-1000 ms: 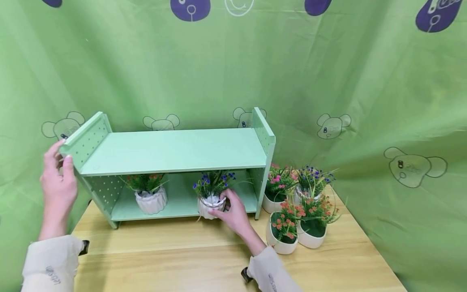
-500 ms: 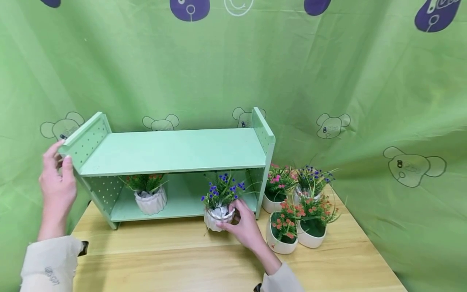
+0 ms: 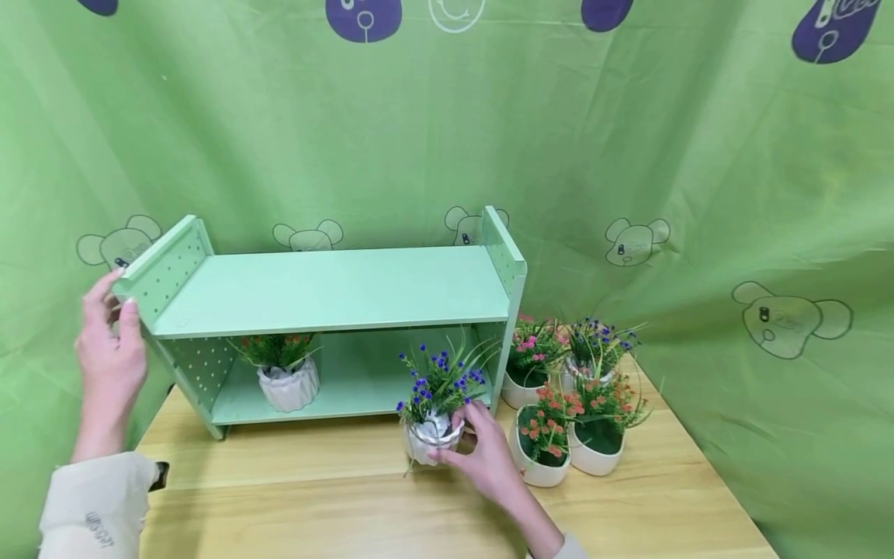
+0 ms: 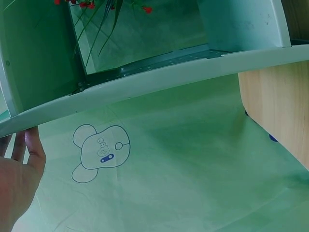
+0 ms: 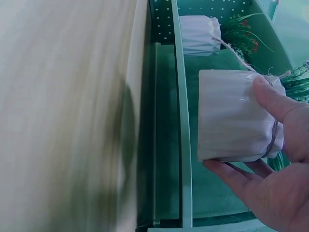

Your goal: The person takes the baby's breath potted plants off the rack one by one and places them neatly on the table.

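Observation:
My right hand (image 3: 485, 454) grips a white ribbed flowerpot (image 3: 427, 442) with blue flowers, thumb on the near side and fingers round the right. The pot is in front of the lower board of a mint-green shelf (image 3: 335, 291). In the right wrist view the white pot (image 5: 236, 116) has twine round its rim, and the thumb presses its side. My left hand (image 3: 112, 349) holds the top front corner of the shelf's left side panel. The left wrist view shows the fingers of the left hand (image 4: 21, 169) against the panel's edge.
A white pot (image 3: 289, 387) with red flowers stands on the lower board at left. Several potted plants cluster right of the shelf, including an orange-flowered pot (image 3: 538, 458) nearest the right forearm. All stand on a wooden table (image 3: 314, 497) before a green curtain (image 3: 698, 155).
The right hand has drawn the blue-flowered pot out of the lower shelf, toward the front and right. The left hand has stayed at the shelf's corner.

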Action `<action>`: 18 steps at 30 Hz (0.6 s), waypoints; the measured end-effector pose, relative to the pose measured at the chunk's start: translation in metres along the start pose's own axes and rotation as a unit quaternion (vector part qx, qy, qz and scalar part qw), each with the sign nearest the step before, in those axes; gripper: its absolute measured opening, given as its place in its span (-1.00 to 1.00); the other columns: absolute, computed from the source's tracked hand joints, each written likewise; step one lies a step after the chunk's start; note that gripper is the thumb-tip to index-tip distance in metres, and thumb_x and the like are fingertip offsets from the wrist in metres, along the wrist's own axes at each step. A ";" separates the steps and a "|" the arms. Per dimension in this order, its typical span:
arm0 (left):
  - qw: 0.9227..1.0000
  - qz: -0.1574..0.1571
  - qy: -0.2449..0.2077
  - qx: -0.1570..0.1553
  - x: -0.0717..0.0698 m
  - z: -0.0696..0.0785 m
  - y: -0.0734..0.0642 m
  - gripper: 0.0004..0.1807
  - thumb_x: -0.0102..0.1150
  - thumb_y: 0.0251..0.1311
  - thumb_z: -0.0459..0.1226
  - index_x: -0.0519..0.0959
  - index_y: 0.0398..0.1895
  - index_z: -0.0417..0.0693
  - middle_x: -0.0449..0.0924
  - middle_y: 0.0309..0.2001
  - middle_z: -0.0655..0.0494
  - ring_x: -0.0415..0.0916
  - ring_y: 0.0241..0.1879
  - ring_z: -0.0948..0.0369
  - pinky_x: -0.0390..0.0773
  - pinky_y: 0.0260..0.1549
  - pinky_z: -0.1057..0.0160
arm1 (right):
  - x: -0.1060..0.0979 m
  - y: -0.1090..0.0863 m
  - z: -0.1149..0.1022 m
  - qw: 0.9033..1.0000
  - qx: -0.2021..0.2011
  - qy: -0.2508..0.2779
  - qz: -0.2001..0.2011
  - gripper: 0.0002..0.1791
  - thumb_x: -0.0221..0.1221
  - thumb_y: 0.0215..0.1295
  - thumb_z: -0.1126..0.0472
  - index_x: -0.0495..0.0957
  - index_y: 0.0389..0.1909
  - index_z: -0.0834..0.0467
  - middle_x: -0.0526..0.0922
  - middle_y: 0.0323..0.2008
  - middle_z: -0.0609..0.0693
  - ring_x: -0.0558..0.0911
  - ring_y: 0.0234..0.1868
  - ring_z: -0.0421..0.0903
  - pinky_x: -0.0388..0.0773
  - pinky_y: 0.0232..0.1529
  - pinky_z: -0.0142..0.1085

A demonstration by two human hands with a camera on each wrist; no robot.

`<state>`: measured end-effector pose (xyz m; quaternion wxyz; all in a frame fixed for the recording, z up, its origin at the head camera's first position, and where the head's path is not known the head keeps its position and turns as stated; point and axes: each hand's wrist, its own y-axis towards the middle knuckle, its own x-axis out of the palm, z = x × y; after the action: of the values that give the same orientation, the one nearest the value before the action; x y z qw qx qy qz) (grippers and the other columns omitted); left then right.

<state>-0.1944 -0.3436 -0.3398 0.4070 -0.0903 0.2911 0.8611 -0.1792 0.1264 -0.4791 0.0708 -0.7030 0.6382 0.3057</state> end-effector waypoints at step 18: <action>1.000 -0.015 -0.014 -0.014 -0.001 0.001 0.001 -0.50 -0.32 0.44 -0.04 0.00 0.38 0.65 0.22 0.41 0.08 0.29 0.30 0.10 0.47 0.23 0.16 | -0.001 -0.018 0.015 1.000 0.016 -0.003 -0.019 -0.48 0.53 -0.30 -0.01 0.41 -0.36 -0.03 0.46 -0.16 -0.19 0.52 -0.05 -0.10 0.63 0.07 -0.22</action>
<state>-0.1945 -0.3439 -0.3383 0.4223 -0.0883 0.2717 0.8603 -0.1679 0.1374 -0.4962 0.0902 -0.7124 0.6297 0.2963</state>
